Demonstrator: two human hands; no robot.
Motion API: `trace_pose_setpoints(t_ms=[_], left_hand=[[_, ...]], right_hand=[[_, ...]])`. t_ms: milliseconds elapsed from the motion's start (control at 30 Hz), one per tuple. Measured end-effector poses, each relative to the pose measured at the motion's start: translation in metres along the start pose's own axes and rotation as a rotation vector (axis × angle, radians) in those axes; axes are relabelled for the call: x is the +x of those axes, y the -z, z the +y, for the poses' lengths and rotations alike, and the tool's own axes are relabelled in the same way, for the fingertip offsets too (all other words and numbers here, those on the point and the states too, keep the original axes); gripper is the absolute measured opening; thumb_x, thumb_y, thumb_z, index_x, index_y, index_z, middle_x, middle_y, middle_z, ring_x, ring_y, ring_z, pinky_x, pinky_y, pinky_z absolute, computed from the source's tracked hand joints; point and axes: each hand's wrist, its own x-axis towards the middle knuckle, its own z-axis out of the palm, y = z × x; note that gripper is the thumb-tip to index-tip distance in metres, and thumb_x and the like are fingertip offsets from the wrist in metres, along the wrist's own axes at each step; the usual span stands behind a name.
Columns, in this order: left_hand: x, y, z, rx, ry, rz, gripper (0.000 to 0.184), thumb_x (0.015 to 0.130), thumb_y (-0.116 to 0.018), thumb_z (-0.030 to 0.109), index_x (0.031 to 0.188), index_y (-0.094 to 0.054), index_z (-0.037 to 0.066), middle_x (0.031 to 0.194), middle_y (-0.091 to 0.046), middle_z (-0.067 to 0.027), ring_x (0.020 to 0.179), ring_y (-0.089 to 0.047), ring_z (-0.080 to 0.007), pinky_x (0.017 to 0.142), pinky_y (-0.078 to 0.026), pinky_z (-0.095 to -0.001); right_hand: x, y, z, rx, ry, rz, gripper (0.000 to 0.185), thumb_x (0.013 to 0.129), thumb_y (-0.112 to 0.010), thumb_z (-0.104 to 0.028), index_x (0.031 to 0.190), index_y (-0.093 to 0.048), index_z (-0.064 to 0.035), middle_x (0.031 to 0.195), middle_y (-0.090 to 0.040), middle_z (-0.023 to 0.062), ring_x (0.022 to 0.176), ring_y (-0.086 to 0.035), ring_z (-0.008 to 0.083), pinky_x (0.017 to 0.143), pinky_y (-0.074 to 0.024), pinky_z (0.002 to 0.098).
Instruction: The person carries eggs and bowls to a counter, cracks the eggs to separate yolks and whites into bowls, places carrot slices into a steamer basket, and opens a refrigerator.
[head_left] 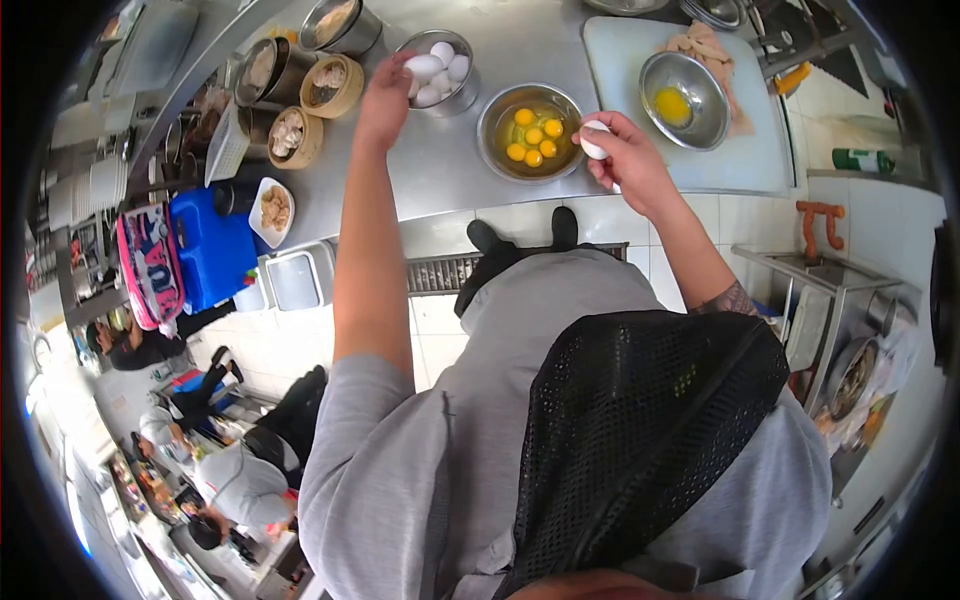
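Note:
My left hand (383,98) is at the rim of a steel pot (467,95) of white eggs, its fingers closed on one egg (424,67) at the top; part of the grip is hidden. My right hand (632,160) holds another white egg (595,140) at the right edge of a steel bowl (484,150). Several whole yolks (533,135) lie in clear egg white inside that bowl. Farther right, a smaller steel bowl (712,90) sits tilted on a white cutting board (620,60), with some yellow egg (672,105) in it.
Pale cloth-like material (700,42) lies behind the smaller bowl. To the left stand bamboo steamers (345,92), steel pots (368,30) and a white dish (288,225) of food. A blue container (210,250) is below them. Other people (240,480) work at lower left.

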Motion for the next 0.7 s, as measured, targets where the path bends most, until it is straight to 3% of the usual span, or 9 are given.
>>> trace_pose_setpoints(t_ms=[133,200,267,300,433,533,600,667,700], left_hand=[[-0.062,-0.027,0.05,-0.901,0.121,-0.011,0.035,0.109,-0.042,0.009,0.141,-0.048,-0.005,0.126,-0.065,-0.0179,0.105,-0.068,-0.0259,0.096,-0.055,-0.0378],[-0.075,-0.051,0.042,-0.942,0.093,-0.001,0.034,0.107,-0.05,0.009,0.138,-0.048,-0.006,0.123,-0.065,-0.0175,0.106,-0.068,-0.0246,0.096,-0.057,-0.037],[-0.094,-0.081,0.053,-0.555,0.085,0.064,0.039,0.1,-0.063,0.004,0.135,-0.05,-0.005,0.12,-0.066,-0.0155,0.109,-0.067,-0.0223,0.093,-0.057,-0.0337],[-0.097,-0.091,0.053,-0.522,0.057,0.049,0.047,0.092,-0.073,0.0,0.134,-0.051,-0.002,0.121,-0.065,-0.0128,0.112,-0.067,-0.0211,0.091,-0.057,-0.0302],[-0.109,-0.12,0.057,-0.476,-0.022,-0.019,0.048,0.09,-0.072,-0.004,0.134,-0.052,-0.001,0.127,-0.059,-0.0098,0.114,-0.065,-0.0186,0.095,-0.055,-0.0301],[-0.114,-0.132,0.07,-0.612,-0.039,-0.075,0.052,0.089,-0.071,-0.006,0.136,-0.05,0.001,0.127,-0.06,-0.0103,0.114,-0.065,-0.0183,0.094,-0.055,-0.0304],[-0.114,-0.134,0.069,-0.558,-0.032,-0.081,0.052,0.09,-0.071,-0.004,0.137,-0.05,0.0,0.129,-0.06,-0.01,0.116,-0.064,-0.0186,0.096,-0.055,-0.0307],[-0.112,-0.133,0.065,-0.51,-0.016,-0.068,0.051,0.092,-0.071,-0.003,0.138,-0.05,-0.001,0.13,-0.06,-0.0097,0.118,-0.063,-0.0189,0.098,-0.054,-0.031],[-0.113,-0.131,0.061,-0.502,0.0,-0.103,0.051,0.092,-0.071,-0.002,0.139,-0.05,-0.001,0.131,-0.061,-0.01,0.119,-0.063,-0.0185,0.099,-0.054,-0.0314]], right_hand=[[0.016,-0.008,-0.002,-0.454,0.196,-0.038,0.038,0.098,-0.068,-0.027,0.127,-0.06,-0.0041,0.104,-0.069,0.0099,0.075,-0.065,0.0165,0.064,-0.0512,0.0308],[0.018,-0.02,-0.01,-0.661,0.337,0.014,0.042,0.096,-0.07,-0.027,0.13,-0.06,-0.0041,0.108,-0.069,0.0116,0.083,-0.068,0.021,0.073,-0.055,0.0342],[0.011,-0.037,-0.033,-0.899,0.455,0.05,0.045,0.094,-0.073,-0.025,0.132,-0.059,-0.0049,0.114,-0.068,0.0127,0.093,-0.068,0.0272,0.089,-0.0545,0.0375],[0.006,-0.046,-0.043,-0.928,0.568,0.073,0.043,0.094,-0.072,-0.025,0.131,-0.06,-0.0052,0.114,-0.067,0.0136,0.089,-0.069,0.0296,0.085,-0.0554,0.0391],[-0.008,-0.067,-0.061,-0.66,0.951,0.051,0.041,0.096,-0.068,-0.028,0.13,-0.061,-0.0063,0.115,-0.065,0.0139,0.092,-0.069,0.0299,0.082,-0.0559,0.0404],[0.021,-0.047,-0.027,-1.032,0.984,-0.056,0.043,0.093,-0.072,-0.019,0.133,-0.06,-0.0068,0.117,-0.065,0.012,0.088,-0.068,0.0253,0.078,-0.0568,0.0355],[0.023,-0.044,-0.025,-1.01,0.9,-0.094,0.047,0.092,-0.073,-0.016,0.136,-0.06,-0.0077,0.117,-0.066,0.0106,0.087,-0.067,0.0214,0.076,-0.0569,0.0323],[0.023,-0.038,-0.027,-0.619,0.795,0.058,0.046,0.095,-0.071,-0.019,0.137,-0.06,-0.0068,0.115,-0.068,0.009,0.091,-0.068,0.0201,0.079,-0.0568,0.0319],[0.02,-0.037,-0.033,-0.464,0.737,0.065,0.041,0.097,-0.069,-0.02,0.135,-0.061,-0.005,0.109,-0.07,0.0076,0.083,-0.067,0.0145,0.069,-0.0548,0.0284]])
